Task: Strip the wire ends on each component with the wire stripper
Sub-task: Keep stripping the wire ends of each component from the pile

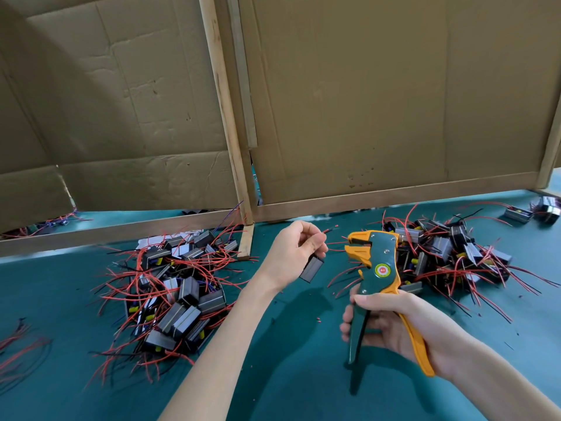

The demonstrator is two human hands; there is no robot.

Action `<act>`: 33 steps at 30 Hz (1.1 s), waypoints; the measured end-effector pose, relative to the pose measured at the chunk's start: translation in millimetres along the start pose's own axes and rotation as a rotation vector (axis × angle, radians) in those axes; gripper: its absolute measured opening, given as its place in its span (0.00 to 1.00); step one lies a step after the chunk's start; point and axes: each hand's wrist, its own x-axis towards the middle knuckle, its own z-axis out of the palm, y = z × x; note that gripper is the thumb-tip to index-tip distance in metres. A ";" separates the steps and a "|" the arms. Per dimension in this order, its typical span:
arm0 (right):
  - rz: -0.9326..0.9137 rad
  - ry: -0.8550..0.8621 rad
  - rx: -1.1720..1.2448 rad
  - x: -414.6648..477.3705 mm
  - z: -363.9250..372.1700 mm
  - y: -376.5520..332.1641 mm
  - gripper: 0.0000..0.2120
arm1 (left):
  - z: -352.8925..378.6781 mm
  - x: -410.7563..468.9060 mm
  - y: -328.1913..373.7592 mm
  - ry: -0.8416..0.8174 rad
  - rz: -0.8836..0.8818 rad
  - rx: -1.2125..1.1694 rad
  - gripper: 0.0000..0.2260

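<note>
My right hand (394, 320) grips the handles of a green and orange wire stripper (376, 262), its jaws pointing left and slightly apart. My left hand (296, 247) pinches a red wire (331, 230) whose end sticks out toward the jaws, a short gap away. A small black and grey component (312, 269) hangs from that wire below my fingers. A pile of such components with red and black wires (179, 290) lies to the left on the green table (303, 375). A second pile (449, 256) lies behind the stripper on the right.
Cardboard panels on wooden frames (379, 202) stand along the back of the table. Loose red wires (18, 354) lie at the far left edge. Two separate components (534, 212) sit at the far right. Small red insulation bits (318, 318) dot the cloth between my arms.
</note>
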 end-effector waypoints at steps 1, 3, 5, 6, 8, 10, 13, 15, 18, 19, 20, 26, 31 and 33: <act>-0.002 -0.005 -0.001 0.6 -0.7 0.9 0.14 | -0.5 0.1 0.2 0.001 -0.001 -0.007 0.05; -0.002 -0.005 -0.001 2.4 -2.0 2.4 0.15 | -1.0 0.0 -0.7 0.003 -0.015 -0.031 0.05; 0.002 -0.003 -0.002 3.6 -3.0 3.3 0.15 | -1.3 0.2 -3.6 0.003 -0.037 -0.054 0.05; 0.005 -0.001 -0.003 4.1 -3.6 3.8 0.16 | -1.1 0.2 -6.1 0.006 -0.049 -0.061 0.06; 0.012 0.007 0.000 4.9 -4.6 4.7 0.17 | 0.1 -0.4 -12.5 0.018 -0.078 -0.057 0.07; 0.019 0.018 0.006 5.8 -5.3 5.0 0.18 | 2.8 -3.2 -20.2 0.030 -0.103 -0.019 0.09; 0.027 0.043 0.023 6.0 -5.1 3.8 0.15 | 10.9 -9.0 -31.8 0.042 -0.138 0.036 0.12; 0.028 0.058 0.033 5.1 -4.3 2.3 0.13 | 16.4 -11.3 -37.1 0.048 -0.148 0.109 0.13; 0.027 0.078 0.044 2.0 -2.5 -0.2 0.08 | 21.6 -13.3 -39.6 0.035 -0.139 0.152 0.13; 0.024 0.081 0.049 0.9 -1.7 -0.9 0.07 | 22.5 -13.6 -39.7 0.029 -0.133 0.148 0.13; 0.022 0.083 0.054 0.1 -1.1 -1.6 0.07 | 23.0 -14.2 -39.9 0.027 -0.128 0.142 0.13; 0.029 0.102 0.066 -2.7 2.9 -3.8 0.07 | 23.0 -15.6 -39.4 0.008 -0.112 0.111 0.12; 0.039 0.107 0.071 -2.5 3.3 -3.1 0.08 | 24.6 -15.0 -40.5 -0.004 -0.108 0.105 0.12; 0.043 0.107 0.071 -2.4 3.4 -3.0 0.09 | 24.5 -14.5 -43.1 -0.012 -0.105 0.115 0.12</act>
